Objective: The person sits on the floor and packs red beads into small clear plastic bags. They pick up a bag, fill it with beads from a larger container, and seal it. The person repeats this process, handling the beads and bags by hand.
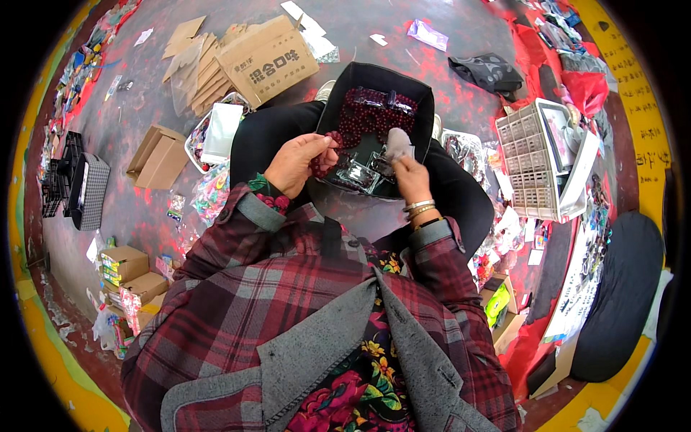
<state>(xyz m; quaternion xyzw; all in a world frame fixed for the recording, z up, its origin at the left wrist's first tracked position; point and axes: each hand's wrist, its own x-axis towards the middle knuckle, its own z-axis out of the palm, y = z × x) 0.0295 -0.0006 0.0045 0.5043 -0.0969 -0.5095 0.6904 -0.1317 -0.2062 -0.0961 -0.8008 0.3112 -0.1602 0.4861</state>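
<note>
Between my knees stands a black open bin (425,104) with dark red bead strands (371,126) heaped in its far part. Clear plastic packets (358,175) lie at its near end, and another shiny packet (392,101) rests on the beads. My left hand (296,163) is closed at the bin's left rim, its fingertips pinching a dark red bead bracelet (317,169) that hangs below them. Over the near right part of the bin, my right hand (412,180) grips a small pale grey cloth (398,144), whose exact kind I cannot make out.
A printed cardboard box (270,61) leans beside flattened cardboard at the far left. White baskets (216,133) flank my legs. To the right stands a beige crate (529,162); a black bag (488,72) lies beyond. Small goods and red sheeting border the floor.
</note>
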